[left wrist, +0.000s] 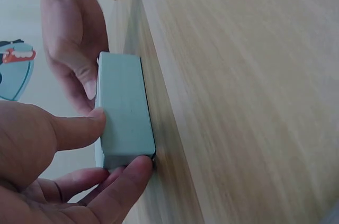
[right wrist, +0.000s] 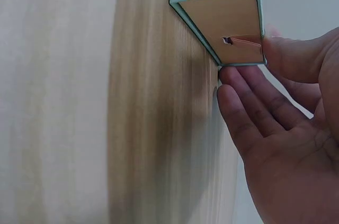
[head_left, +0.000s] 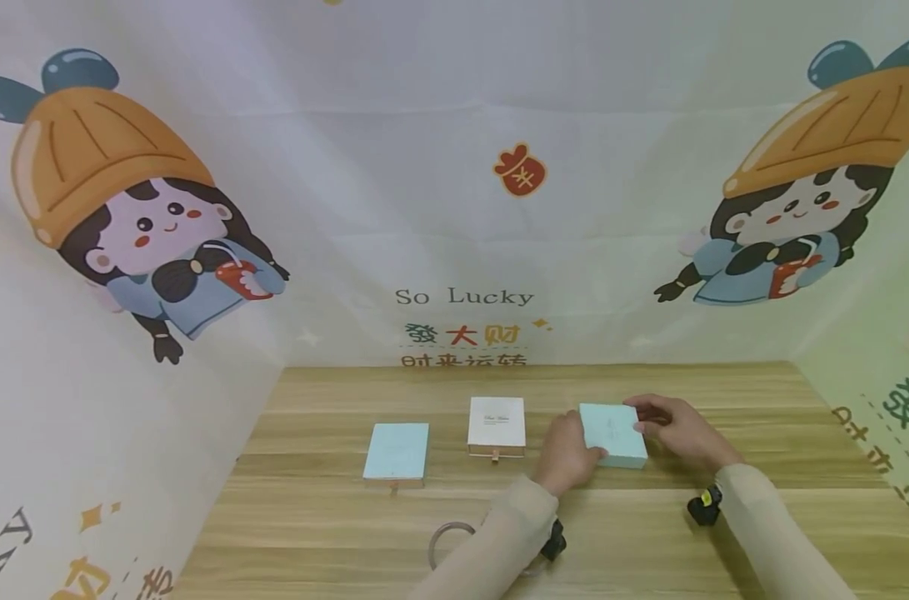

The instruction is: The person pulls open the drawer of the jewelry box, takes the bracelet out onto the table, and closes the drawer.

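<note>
A mint-green drawer box (head_left: 611, 435) lies on the table at the right of the head view. My left hand (head_left: 566, 454) grips its left end, thumb on the near top edge and fingers at the end face, as the left wrist view shows. At the opposite end my right hand (head_left: 679, 429) pinches the box, its thumb (right wrist: 291, 57) on the top corner and its fingers reaching the far side. The right wrist view shows that end as a tan drawer front (right wrist: 225, 23) with a small ribbon tab (right wrist: 246, 41). The drawer sits inside the sleeve.
Left of my hands lies a white drawer box (head_left: 496, 423) with a small tab facing me. Farther left is a light-blue drawer box (head_left: 397, 450). A greyish ring-shaped thing (head_left: 433, 546) is partly hidden under my left forearm. Printed cloth walls (head_left: 461, 250) enclose the wooden table (head_left: 334, 533).
</note>
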`<state>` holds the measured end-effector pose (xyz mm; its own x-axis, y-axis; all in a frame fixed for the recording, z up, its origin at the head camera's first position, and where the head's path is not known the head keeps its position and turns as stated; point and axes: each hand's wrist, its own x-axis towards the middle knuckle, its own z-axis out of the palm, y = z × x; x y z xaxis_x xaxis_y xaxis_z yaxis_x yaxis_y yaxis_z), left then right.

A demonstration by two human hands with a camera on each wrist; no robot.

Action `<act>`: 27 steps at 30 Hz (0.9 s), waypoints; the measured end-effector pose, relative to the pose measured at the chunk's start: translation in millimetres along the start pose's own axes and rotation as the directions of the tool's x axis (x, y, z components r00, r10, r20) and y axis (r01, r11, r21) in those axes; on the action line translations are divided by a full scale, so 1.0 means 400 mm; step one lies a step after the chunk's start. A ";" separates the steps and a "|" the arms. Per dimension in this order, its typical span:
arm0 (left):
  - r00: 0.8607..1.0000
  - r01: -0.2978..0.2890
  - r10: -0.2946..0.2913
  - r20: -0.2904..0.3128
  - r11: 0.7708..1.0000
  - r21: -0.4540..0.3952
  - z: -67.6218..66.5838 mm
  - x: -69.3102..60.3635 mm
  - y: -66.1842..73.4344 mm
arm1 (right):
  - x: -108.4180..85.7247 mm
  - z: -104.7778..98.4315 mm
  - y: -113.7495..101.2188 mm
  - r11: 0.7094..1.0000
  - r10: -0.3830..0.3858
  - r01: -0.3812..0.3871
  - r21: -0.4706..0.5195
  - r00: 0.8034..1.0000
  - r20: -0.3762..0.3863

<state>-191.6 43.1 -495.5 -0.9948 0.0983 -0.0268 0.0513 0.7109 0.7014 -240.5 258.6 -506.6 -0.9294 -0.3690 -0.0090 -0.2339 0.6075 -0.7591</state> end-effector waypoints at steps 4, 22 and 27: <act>1.000 0.014 -0.014 -0.022 1.000 0.005 0.010 -0.002 0.007 | 0.017 -0.009 0.002 1.000 -0.014 0.013 0.023 0.999 0.041; 0.999 -0.038 0.039 -0.006 0.992 0.121 -0.010 -0.014 0.015 | 0.020 -0.021 -0.018 0.995 -0.093 0.096 -0.038 0.993 0.077; 0.999 -0.039 0.036 0.020 0.984 0.175 -0.027 -0.018 0.018 | 0.017 -0.022 -0.025 0.996 -0.057 0.062 -0.071 0.995 0.076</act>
<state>-185.1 39.9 -482.7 -0.9903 0.1381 -0.0159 0.1049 0.8175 0.5662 -247.1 256.2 -493.2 -0.8901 -0.4554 -0.0151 -0.3111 0.6315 -0.7102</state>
